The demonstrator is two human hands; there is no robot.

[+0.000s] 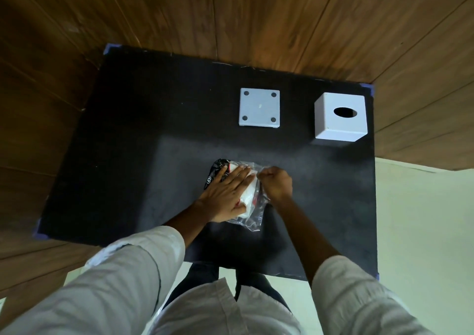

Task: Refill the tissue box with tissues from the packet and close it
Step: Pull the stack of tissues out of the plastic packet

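Note:
A clear plastic tissue packet [252, 214] with black and red print lies in the middle of the black table top [128, 142]. My left hand [225, 193] lies flat on it, fingers spread, pressing it down. My right hand [278, 183] is closed, pinching the packet's right edge. White tissues show between my hands. The white cube tissue box [339, 127] with an oval slot on top stands at the far right. Its flat white base plate [259, 110] with round pads at the corners lies to the left of it.
The black table top has blue tape at its corners and stands against wooden wall panels. A pale floor shows at the right. My white sleeves and dark trousers fill the bottom of the view.

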